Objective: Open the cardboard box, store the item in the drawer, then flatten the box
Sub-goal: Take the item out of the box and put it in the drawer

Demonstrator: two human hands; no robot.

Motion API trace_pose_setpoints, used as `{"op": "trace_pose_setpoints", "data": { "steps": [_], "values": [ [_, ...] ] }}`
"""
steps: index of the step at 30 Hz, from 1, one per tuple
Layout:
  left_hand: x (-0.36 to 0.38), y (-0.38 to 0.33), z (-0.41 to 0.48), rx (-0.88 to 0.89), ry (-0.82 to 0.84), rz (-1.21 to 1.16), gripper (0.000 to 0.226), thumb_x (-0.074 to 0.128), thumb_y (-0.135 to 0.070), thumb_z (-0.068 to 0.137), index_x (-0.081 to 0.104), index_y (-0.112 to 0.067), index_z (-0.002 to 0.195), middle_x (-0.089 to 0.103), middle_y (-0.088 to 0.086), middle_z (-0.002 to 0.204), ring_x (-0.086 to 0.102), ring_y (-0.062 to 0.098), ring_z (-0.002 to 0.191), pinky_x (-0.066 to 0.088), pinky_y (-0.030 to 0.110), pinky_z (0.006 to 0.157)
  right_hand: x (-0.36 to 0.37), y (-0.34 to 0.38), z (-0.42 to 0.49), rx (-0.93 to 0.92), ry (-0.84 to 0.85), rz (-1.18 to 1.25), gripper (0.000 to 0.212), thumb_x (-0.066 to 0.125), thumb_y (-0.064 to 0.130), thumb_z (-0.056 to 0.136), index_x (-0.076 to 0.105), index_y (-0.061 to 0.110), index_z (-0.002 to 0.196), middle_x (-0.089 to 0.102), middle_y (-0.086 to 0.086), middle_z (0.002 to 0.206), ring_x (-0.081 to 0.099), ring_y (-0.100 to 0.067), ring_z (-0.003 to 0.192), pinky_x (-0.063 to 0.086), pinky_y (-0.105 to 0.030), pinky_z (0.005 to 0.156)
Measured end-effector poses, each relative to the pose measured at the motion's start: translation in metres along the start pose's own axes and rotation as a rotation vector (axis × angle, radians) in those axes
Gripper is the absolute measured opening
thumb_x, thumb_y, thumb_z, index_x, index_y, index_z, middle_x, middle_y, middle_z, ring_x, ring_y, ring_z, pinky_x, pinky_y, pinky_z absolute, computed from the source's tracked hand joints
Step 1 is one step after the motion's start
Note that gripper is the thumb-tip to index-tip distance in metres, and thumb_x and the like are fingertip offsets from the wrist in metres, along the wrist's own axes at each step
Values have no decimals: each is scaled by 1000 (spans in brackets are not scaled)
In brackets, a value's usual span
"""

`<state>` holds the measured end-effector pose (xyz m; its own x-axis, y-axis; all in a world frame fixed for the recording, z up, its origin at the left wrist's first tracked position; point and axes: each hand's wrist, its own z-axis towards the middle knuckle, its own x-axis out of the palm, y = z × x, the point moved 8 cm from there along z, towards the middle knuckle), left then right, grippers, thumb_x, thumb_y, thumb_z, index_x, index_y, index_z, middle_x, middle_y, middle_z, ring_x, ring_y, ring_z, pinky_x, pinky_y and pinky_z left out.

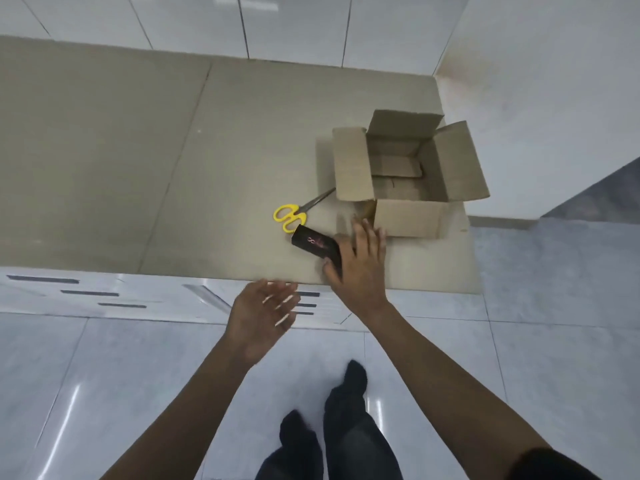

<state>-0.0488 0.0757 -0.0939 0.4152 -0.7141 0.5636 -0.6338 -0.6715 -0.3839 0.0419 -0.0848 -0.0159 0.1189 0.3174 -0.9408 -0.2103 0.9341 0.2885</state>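
Note:
An open cardboard box (408, 161) stands on the beige countertop (173, 161) at the right, all its flaps spread out and its inside bare. A small black item (313, 243) with pink print lies on the counter just in front of the box. My right hand (358, 261) rests on the item's right end, thumb under its near edge and fingers spread over it. My left hand (261, 318) hovers below the counter's front edge with its palm turned up, fingers apart and nothing in it. White drawer fronts (104, 294) with dark slot handles run under the counter.
Yellow-handled scissors (291, 216) lie on the counter left of the box, touching the item's far end. White tiled walls close the back and right side. My legs and dark shoes stand on the glossy tiled floor (104, 393) below.

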Motion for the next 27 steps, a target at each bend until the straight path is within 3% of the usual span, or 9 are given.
{"op": "trace_pose_setpoints", "data": {
  "steps": [5, 9, 14, 18, 21, 24, 27],
  "values": [
    [-47, 44, 34, -163, -130, -140, 33, 53, -36, 86, 69, -8, 95, 67, 10, 120, 68, 29, 95, 51, 38, 79, 15, -1, 4, -4, -71, -34, 40, 57, 34, 83, 61, 12, 117, 46, -19, 143, 42, -39, 132, 18, -59, 115],
    [-43, 53, 85, -149, -222, -271, 52, 37, -52, 92, 58, -8, 109, 55, 15, 126, 58, 33, 105, 47, 47, 89, 18, -3, 5, -21, -153, -64, 42, 56, 35, 83, 61, 12, 118, 47, -20, 142, 45, -39, 129, 18, -59, 115],
    [-34, 55, 127, -130, -300, -384, 52, 38, -48, 85, 51, -6, 112, 47, 14, 131, 47, 30, 119, 40, 54, 103, 22, -6, 7, -46, -228, -76, 42, 56, 35, 82, 61, 12, 116, 49, -21, 140, 48, -39, 126, 21, -59, 114],
    [-48, 61, 139, -107, -329, -398, 51, 38, -51, 82, 54, -7, 104, 50, 15, 134, 51, 31, 116, 42, 57, 98, 24, -7, 2, -53, -252, -85, 42, 57, 35, 82, 61, 11, 116, 50, -21, 138, 49, -38, 124, 21, -60, 114],
    [-59, 66, 140, -113, -316, -391, 66, 36, -65, 82, 56, -10, 112, 51, 14, 130, 49, 33, 118, 42, 60, 96, 21, -5, 2, -48, -251, -86, 41, 57, 35, 81, 62, 10, 114, 50, -21, 138, 49, -38, 124, 21, -60, 114],
    [-68, 77, 138, -112, -289, -374, 69, 30, -74, 83, 60, -17, 107, 52, 12, 129, 47, 36, 120, 43, 65, 91, 16, -5, 5, -46, -254, -77, 41, 56, 34, 82, 61, 8, 114, 50, -22, 137, 49, -37, 123, 21, -61, 114],
    [-80, 96, 129, -105, -266, -409, 72, 37, -78, 78, 60, -16, 106, 55, 12, 128, 49, 37, 119, 44, 68, 89, 17, -4, 3, -59, -255, -83, 40, 55, 31, 82, 60, 7, 114, 50, -22, 137, 50, -37, 122, 21, -61, 113]
  ]
}}
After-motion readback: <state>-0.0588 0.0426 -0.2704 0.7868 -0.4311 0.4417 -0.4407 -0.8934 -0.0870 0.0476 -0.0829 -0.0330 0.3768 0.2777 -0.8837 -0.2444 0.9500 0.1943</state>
